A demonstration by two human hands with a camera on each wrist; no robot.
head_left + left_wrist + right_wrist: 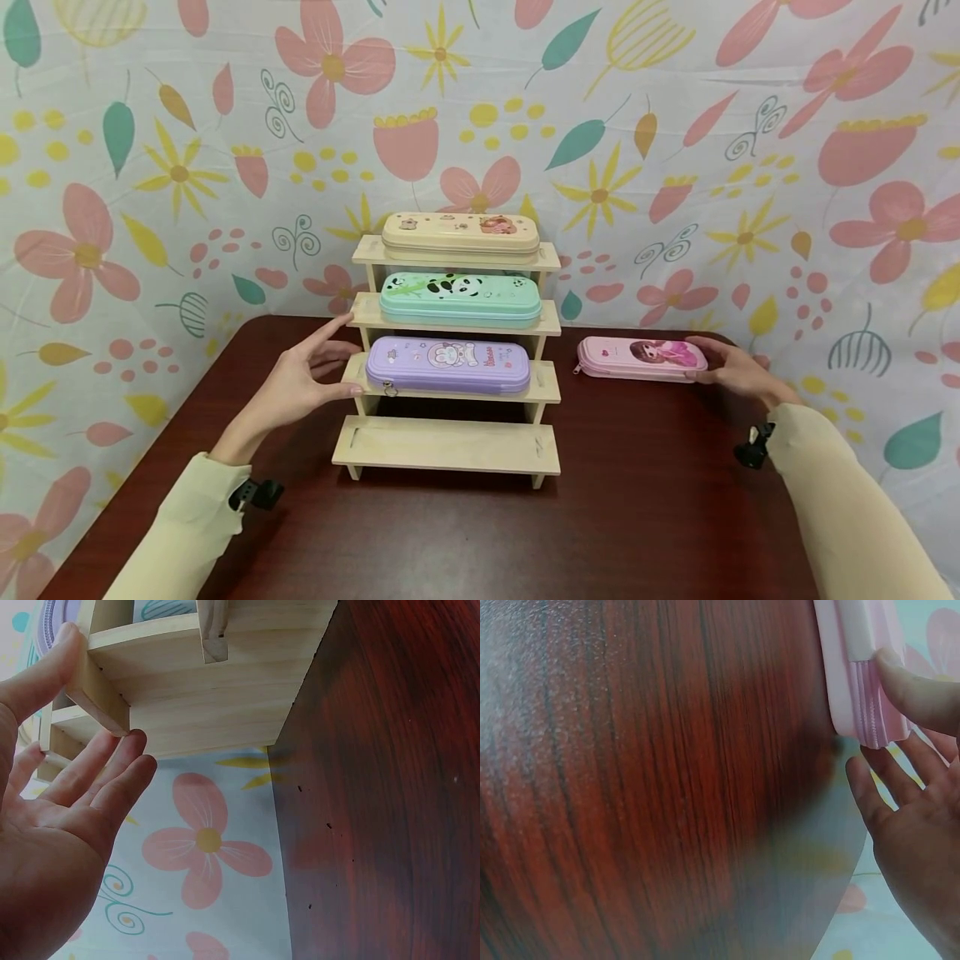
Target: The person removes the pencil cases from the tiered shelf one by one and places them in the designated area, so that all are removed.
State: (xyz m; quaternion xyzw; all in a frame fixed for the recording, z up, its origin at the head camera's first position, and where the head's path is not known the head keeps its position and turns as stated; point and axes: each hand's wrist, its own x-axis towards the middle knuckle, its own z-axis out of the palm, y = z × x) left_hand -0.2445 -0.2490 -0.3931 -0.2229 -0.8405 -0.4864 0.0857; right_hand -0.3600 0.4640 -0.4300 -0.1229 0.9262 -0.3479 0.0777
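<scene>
My left hand is at the left side of a stepped wooden display shelf. In the left wrist view its thumb and fingers grip the end of one plank. A purple pencil case with a rabbit picture lies on that step, close to the thumb. On the steps above lie a mint green panda pencil case and a cream pencil case. Over on the right, my right hand holds the right end of a pink pencil case with a doll picture, thumb in front and fingers behind.
The shelf stands on a dark red wooden table in front of a flower-patterned cloth backdrop. Its lowest step bears no case. The pink case is near the table's back right edge. A dark wrist camera sits at each cuff.
</scene>
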